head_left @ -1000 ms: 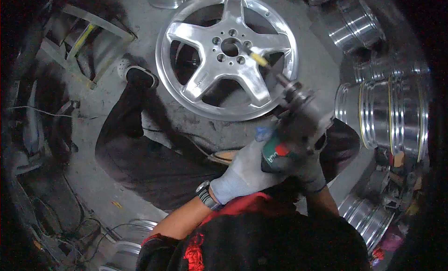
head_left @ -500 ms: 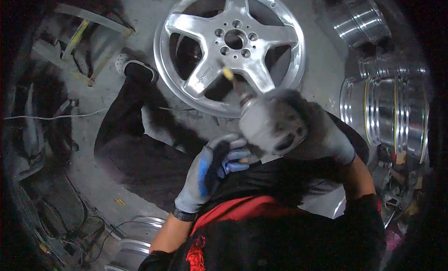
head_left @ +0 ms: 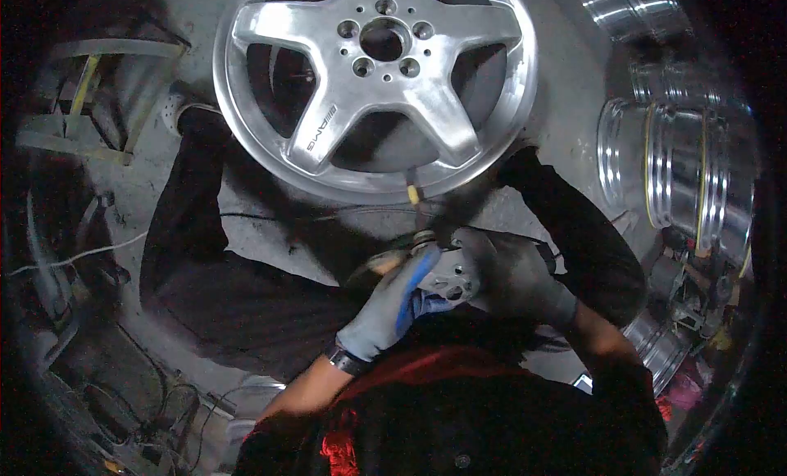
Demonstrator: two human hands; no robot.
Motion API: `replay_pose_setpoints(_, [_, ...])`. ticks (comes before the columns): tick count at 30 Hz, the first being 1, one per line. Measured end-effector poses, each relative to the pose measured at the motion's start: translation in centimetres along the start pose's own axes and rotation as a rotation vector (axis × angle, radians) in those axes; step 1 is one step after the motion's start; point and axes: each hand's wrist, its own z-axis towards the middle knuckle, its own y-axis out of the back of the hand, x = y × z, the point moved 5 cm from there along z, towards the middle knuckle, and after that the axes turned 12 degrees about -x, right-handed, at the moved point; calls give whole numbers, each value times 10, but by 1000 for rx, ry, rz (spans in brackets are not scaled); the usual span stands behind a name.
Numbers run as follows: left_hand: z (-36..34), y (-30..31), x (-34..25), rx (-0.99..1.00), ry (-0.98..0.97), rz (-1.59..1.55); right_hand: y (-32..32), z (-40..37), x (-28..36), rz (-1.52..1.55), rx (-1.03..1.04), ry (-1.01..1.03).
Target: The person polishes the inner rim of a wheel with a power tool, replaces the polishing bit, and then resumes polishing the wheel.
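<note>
A silver five-spoke alloy wheel [head_left: 381, 87] lies on the floor in front of me, AMG lettering on one spoke. Between my legs is a grey power tool [head_left: 449, 277], its thin shaft with a yellow band and dark tip pointing at the wheel's near rim. My gloved right hand [head_left: 512, 271] is wrapped round the tool's body. My left hand [head_left: 402, 300], in a grey and blue glove, closes on the tool's front part, near a blurred light-coloured piece.
Several polished wheel rims [head_left: 676, 169] stand in a row at the right. A metal frame [head_left: 82, 99] with a yellow strip is at the upper left. A cable [head_left: 328, 214] crosses the floor; more cables and clutter lie at the lower left.
The tool has come down towards my lap and turned more upright. My left hand has gone from open beside it to closed on its front. The wheel appears larger and further left.
</note>
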Motion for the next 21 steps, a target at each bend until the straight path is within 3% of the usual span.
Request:
replay_pose_setpoints(4, [17,-6,1,-4,34,-29,-1,-10,-19,-66,51,-82])
replay_pose_setpoints(6, [8,-12,-9,-15,-145,176,-6,-19,-29,-72,112,-118])
replay_pose_setpoints(7, [9,-9,-7,-21,-135,175,-10,-22,-34,-84,169,-147])
replay_pose_setpoints(9, [12,8,3,-139,15,-59,-11,-17,-28,-18,126,-113])
replay_pose_setpoints(11, [9,23,7,-157,-5,-67,-11,-2,-15,46,80,-82])
replay_pose_setpoints(13, [1,27,-2,-173,-27,-75,-19,18,-6,91,203,-198])
replay_pose_setpoints(15, [-13,23,-16,-248,27,-33,-21,24,1,105,130,-150])
replay_pose_setpoints(16, [-12,38,-12,-293,-111,284,-19,26,4,114,56,-94])
replay_pose_setpoints(17, [-12,39,-11,-291,-104,286,-19,24,3,113,56,-101])
replay_pose_setpoints(19, [-18,21,-28,-180,-348,505,-21,20,-2,120,81,-181])
replay_pose_setpoints(20, [-10,25,-24,-177,-346,503,-19,17,-3,117,82,-184])
replay_pose_setpoints(21, [5,33,-10,-176,-215,352,-14,12,-7,96,89,-199])
